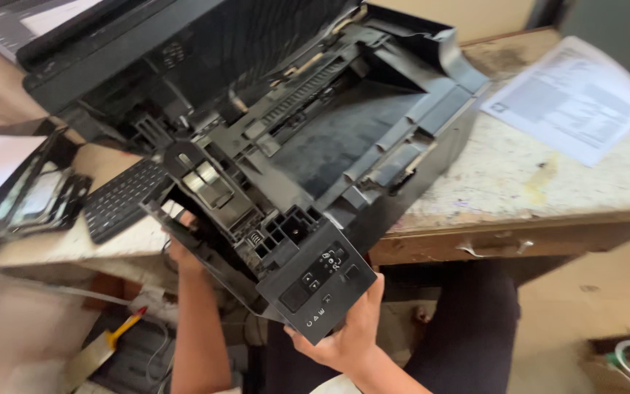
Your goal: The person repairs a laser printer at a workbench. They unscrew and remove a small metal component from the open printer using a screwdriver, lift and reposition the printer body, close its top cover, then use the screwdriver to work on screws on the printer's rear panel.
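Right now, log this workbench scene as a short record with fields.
Setting: worn, stained wooden table with a drawer handle
Main item: black printer, covers opened, inner parts exposed, tilted over the table edge
Right hand: cups the printer's control panel from below
Left hand: grips the lower left edge of the printer, mostly hidden behind it
On table: black keyboard left of the printer; printed paper sheet at the right
Below: yellow-handled tool near the floor
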`<action>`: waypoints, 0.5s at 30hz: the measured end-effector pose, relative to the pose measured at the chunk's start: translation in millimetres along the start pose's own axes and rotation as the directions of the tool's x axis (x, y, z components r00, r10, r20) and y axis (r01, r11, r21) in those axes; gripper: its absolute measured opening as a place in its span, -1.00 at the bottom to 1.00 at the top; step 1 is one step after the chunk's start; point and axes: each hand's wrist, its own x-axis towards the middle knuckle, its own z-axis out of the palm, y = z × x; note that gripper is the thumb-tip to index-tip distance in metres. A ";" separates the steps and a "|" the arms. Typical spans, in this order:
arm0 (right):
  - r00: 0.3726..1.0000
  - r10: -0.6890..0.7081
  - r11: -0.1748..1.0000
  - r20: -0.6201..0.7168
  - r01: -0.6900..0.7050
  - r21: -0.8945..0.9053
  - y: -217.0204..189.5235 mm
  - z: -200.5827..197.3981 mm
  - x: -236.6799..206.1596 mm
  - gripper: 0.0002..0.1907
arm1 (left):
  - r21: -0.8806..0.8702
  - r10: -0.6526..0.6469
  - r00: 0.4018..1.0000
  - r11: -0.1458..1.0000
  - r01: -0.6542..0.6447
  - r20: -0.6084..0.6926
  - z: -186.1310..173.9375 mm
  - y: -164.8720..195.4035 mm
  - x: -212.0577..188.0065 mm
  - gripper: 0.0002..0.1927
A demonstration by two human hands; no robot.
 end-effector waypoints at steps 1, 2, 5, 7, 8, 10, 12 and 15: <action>0.997 -0.067 0.997 -0.023 0.066 -0.026 4.3 0.7 3.9 -0.34 | -0.105 -0.008 1.000 0.994 0.005 -0.027 -2.4 0.0 3.7 -0.39; 0.990 -0.133 0.990 -0.044 0.130 -0.053 9.8 1.2 7.3 -0.35 | -0.140 -0.010 0.999 0.990 0.004 -0.044 -4.5 -1.7 5.2 -0.38; 0.938 -0.329 0.944 -0.111 0.323 -0.067 29.4 2.3 14.4 -0.34 | -0.124 -0.017 0.994 0.992 0.004 -0.107 -11.8 -6.5 1.7 -0.35; 0.973 -0.192 0.980 -0.127 0.198 0.035 37.5 1.4 11.0 -0.36 | -0.092 -0.010 0.990 0.996 -0.003 -0.138 -13.3 -10.9 -4.1 -0.34; 0.984 -0.122 0.987 -0.127 0.133 0.087 41.2 1.7 8.2 -0.36 | -0.074 0.000 0.988 0.997 -0.011 -0.154 -14.3 -13.2 -7.3 -0.33; 0.990 -0.079 0.988 -0.116 0.093 0.122 47.6 2.2 0.3 -0.33 | -0.045 0.011 0.984 0.999 -0.020 -0.180 -16.3 -17.2 -15.4 -0.31; 0.993 -0.060 0.987 -0.097 0.074 0.140 55.0 3.7 -7.0 -0.29 | -0.018 0.023 0.979 0.999 -0.027 -0.204 -19.3 -20.8 -22.1 -0.29; 0.997 -0.039 0.983 -0.073 0.052 0.177 64.7 6.9 -14.3 -0.20 | 0.024 0.029 0.972 0.999 -0.024 -0.231 -24.4 -23.8 -31.5 -0.26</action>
